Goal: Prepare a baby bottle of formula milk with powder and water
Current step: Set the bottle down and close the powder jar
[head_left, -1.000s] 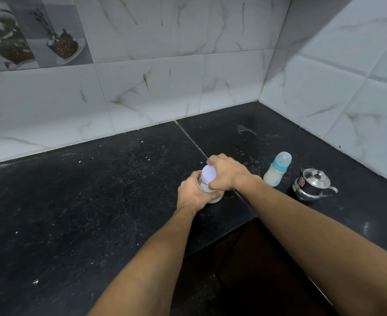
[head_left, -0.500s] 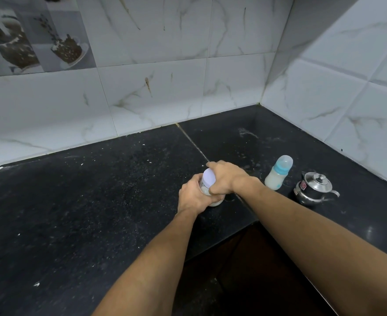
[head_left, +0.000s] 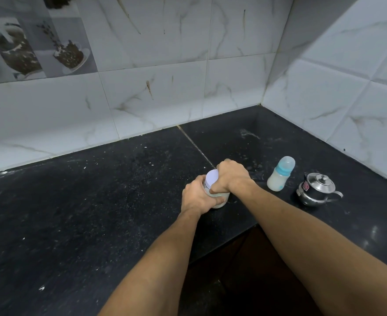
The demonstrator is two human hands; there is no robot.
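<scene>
Both hands are on the jar (head_left: 222,198) rn, about mid-counter, near the front edge and right by the seam between the two slabs. The left hand (head_left: 196,198) is wrapped round the jar body w/ fingers curled. The right hand (head_left: 232,176) comes in from above and clamps the pale lilac lid (head_left: 211,178), thumb on the near side of it. So both are closed and gripping: left on the jar, right on the lid. The jar stands on the counter (head_left: 92,213), and what shows of it below the fingers looks whitish. Can't tell if that's the contents or the plastic.

The bottle (head_left: 278,180) is upright to the right of the hands, apart from them. It has a blue collar and a clear cap, and there's milky white stuff in the lower part. Just beside it on the right is a small steel pot (head_left: 316,190) w/ its lid on, a knob on top, a red sticker on the side and the handle pointing right. It doesn't look to be touching the bottle.

The counter is black stone w/ white specks and crumbs all over, plus a dusty smear near the back corner. The wall tiles (head_left: 165,92) are white marble-look, w/ a coffee-cup picture tile (head_left: 28,49) top left.
</scene>
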